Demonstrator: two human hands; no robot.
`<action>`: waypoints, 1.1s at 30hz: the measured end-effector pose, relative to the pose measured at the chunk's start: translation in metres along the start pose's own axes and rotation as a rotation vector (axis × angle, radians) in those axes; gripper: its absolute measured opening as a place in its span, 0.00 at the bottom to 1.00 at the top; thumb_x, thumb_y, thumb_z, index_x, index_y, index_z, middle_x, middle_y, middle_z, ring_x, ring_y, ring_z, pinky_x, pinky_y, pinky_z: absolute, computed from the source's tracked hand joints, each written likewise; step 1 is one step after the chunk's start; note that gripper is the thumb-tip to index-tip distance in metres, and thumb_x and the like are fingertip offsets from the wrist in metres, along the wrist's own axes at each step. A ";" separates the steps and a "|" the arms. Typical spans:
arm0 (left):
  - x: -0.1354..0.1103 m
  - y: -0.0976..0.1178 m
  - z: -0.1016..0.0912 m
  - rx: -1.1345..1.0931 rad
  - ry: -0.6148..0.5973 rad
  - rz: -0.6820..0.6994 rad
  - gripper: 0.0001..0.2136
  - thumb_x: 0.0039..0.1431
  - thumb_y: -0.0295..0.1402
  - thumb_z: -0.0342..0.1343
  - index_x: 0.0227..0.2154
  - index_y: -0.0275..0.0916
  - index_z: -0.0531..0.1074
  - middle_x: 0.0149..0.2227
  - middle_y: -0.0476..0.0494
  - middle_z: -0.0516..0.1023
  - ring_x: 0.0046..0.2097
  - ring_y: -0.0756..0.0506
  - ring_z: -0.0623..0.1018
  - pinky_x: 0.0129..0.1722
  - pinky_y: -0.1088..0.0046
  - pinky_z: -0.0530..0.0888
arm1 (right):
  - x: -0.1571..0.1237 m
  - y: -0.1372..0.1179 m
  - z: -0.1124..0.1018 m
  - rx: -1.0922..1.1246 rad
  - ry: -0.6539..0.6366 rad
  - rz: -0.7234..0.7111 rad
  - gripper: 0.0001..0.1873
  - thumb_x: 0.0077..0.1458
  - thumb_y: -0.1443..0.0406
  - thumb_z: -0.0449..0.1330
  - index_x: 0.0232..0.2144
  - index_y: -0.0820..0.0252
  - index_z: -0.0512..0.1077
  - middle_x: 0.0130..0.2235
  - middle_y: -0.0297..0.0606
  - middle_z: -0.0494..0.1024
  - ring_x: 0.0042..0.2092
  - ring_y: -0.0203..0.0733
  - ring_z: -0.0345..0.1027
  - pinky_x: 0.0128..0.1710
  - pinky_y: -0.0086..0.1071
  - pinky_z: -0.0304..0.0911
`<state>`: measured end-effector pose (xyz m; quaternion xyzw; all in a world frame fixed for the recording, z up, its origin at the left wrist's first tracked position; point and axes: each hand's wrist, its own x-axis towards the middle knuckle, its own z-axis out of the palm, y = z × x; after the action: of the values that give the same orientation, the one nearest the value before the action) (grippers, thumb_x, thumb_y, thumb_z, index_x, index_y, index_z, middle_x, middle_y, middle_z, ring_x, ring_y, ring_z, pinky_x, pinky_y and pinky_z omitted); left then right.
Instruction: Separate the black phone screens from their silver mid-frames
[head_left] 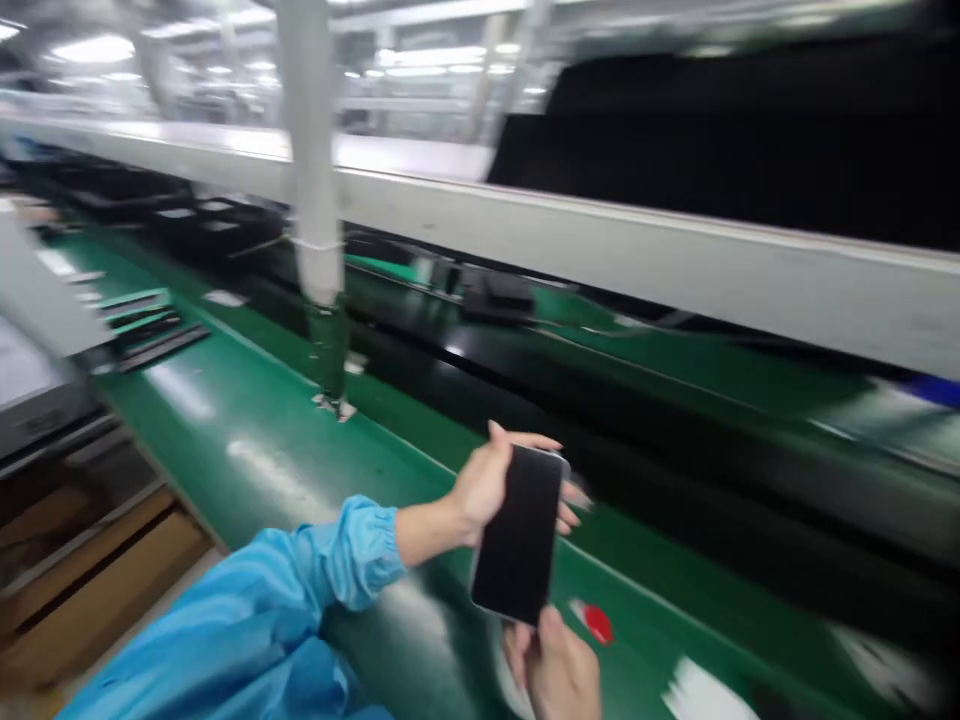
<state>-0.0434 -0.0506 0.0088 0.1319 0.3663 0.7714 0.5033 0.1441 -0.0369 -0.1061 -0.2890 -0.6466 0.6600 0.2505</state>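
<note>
A smartphone [519, 535] with a dark screen is held up over the green bench, its face toward me. My left hand [486, 485], below a blue sleeve, grips its upper part, with the thumb on the left edge and fingertips showing past the right edge. At the phone's lower end, my right hand [559, 665] pinches the bottom edge between thumb and fingers. Behind the phone, much of the left palm is hidden. Just right of the phone's lower end, a small red piece [598, 624] lies on the bench.
A green bench [270, 440] runs along a dark conveyor strip [637, 470]. A pale post [311, 150] rises from the bench to the left. Above runs a white shelf edge [637, 240]. White paper-like sheets [709, 690] lie lower right; cardboard boxes [105, 610] stand lower left.
</note>
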 end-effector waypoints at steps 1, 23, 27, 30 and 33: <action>0.001 -0.002 0.010 0.011 -0.003 -0.020 0.36 0.78 0.56 0.26 0.59 0.33 0.70 0.29 0.34 0.83 0.24 0.41 0.83 0.27 0.64 0.82 | -0.007 -0.003 0.003 0.058 0.028 -0.005 0.42 0.61 0.29 0.56 0.13 0.54 0.67 0.11 0.36 0.64 0.14 0.39 0.58 0.15 0.31 0.55; 0.274 -0.232 0.183 0.733 0.313 -0.056 0.20 0.72 0.41 0.63 0.60 0.38 0.74 0.59 0.37 0.78 0.55 0.38 0.81 0.53 0.54 0.82 | -0.079 0.047 -0.271 -0.944 0.922 0.115 0.29 0.62 0.45 0.63 0.56 0.57 0.79 0.56 0.53 0.80 0.58 0.64 0.72 0.58 0.56 0.68; 0.285 -0.245 0.192 1.010 0.311 0.087 0.21 0.72 0.41 0.63 0.62 0.37 0.73 0.62 0.35 0.76 0.58 0.36 0.80 0.57 0.50 0.81 | -0.086 0.050 -0.267 -1.137 0.826 0.196 0.26 0.67 0.50 0.63 0.60 0.56 0.76 0.60 0.52 0.77 0.60 0.63 0.70 0.57 0.53 0.68; 0.290 -0.256 0.206 1.215 0.236 0.169 0.21 0.72 0.41 0.62 0.63 0.39 0.73 0.64 0.35 0.75 0.60 0.36 0.79 0.59 0.49 0.80 | -0.088 0.044 -0.267 -1.120 0.823 0.179 0.22 0.70 0.52 0.61 0.58 0.56 0.76 0.59 0.52 0.78 0.59 0.61 0.71 0.56 0.52 0.68; 0.288 -0.276 0.224 1.401 0.101 0.229 0.23 0.72 0.42 0.62 0.65 0.39 0.71 0.67 0.34 0.72 0.64 0.33 0.76 0.62 0.44 0.76 | -0.087 0.040 -0.267 -1.079 0.877 0.161 0.18 0.71 0.53 0.60 0.56 0.57 0.75 0.58 0.50 0.79 0.58 0.59 0.72 0.56 0.51 0.68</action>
<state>0.1403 0.3604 -0.0750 0.4265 0.7827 0.4076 0.1982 0.3960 0.0895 -0.1403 -0.6597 -0.6998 0.0855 0.2603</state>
